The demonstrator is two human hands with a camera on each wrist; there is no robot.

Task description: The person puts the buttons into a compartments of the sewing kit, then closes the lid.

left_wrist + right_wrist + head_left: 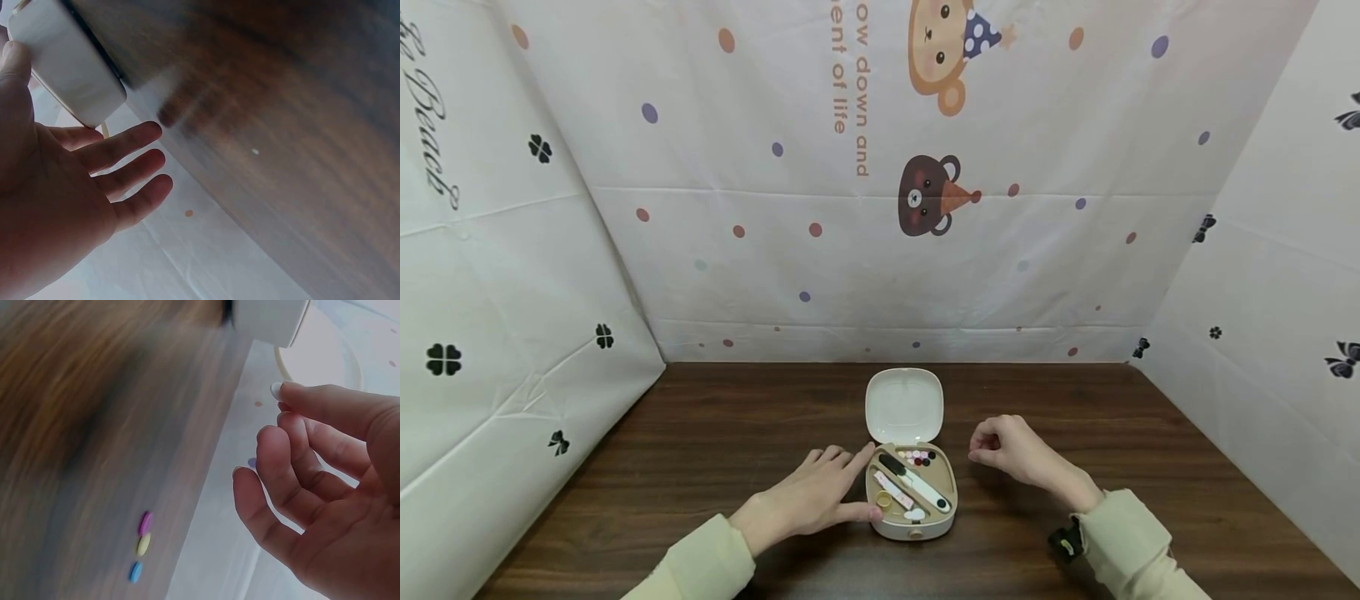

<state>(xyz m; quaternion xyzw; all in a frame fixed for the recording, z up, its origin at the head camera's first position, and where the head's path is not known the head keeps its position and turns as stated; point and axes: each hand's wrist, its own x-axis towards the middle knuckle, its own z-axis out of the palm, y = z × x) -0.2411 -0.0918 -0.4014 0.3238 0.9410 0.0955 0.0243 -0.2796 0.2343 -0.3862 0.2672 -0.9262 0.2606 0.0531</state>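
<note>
An opened sewing kit (951, 487) sits on the table with its white lid (904, 404) raised. Its beige tray holds a white-handled tool with a dark end (925, 487), a pink-and-white strip (893, 490), a gold ring-like piece (883, 499) and several small buttons (917, 457). My left hand (816, 492) touches the kit's left side, fingers extended and thumb at the front corner. Right of the kit, my right hand (1015, 450) hovers with fingers bent and thumb near the index finger. A pale spot shows at the thumb tip; whether it is nail or a held button is unclear.
Magenta (145, 523), yellow (144, 544) and blue (135, 572) button-like pieces lie on the table in the right wrist view. The dark wood table (760, 400) ends at a patterned back cloth (850, 275), with cloth walls on both sides.
</note>
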